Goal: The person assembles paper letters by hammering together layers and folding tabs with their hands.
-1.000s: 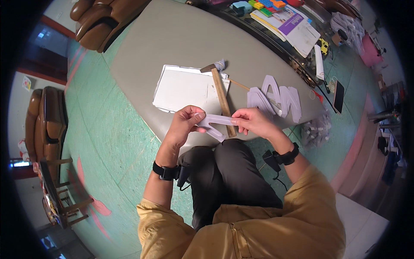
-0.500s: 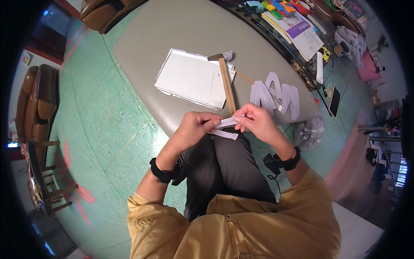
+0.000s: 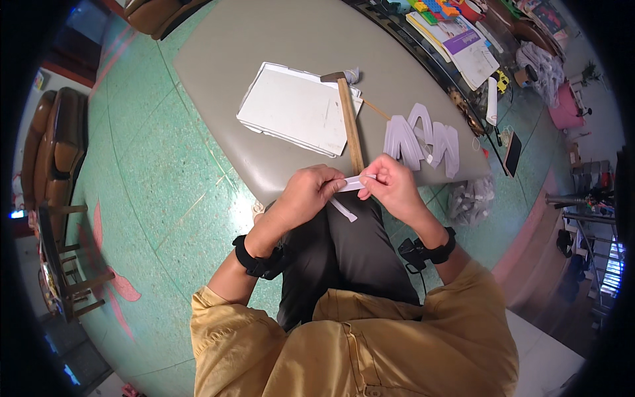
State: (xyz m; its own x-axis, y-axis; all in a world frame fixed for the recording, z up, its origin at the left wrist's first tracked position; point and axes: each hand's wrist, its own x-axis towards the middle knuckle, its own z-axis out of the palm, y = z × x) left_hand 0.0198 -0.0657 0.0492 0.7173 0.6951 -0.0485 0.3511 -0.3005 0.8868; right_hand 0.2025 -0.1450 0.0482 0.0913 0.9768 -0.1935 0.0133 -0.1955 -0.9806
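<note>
A pale lilac-white strip is stretched between my two hands above my knees. My left hand is closed in a pinch on one part of it, and a loose end hangs down below those fingers. My right hand pinches the strip a short way to the right, thumb against fingers. Just beyond the hands lies a hammer with a wooden handle, its head at the far end. It rests along the edge of a flat white box-like board. Folded strips of the same pale colour lie to the right.
The grey padded surface carries these things. A clear plastic bag of pale pieces sits by its right corner. Papers, toy bricks and a phone-like dark slab are at the far right. A brown sofa stands left.
The strip's loose end hangs more steeply and closer under my left fingers. My left hand has turned slightly, its back more toward me. Both hands keep their pinch; the whole view has shifted a little.
</note>
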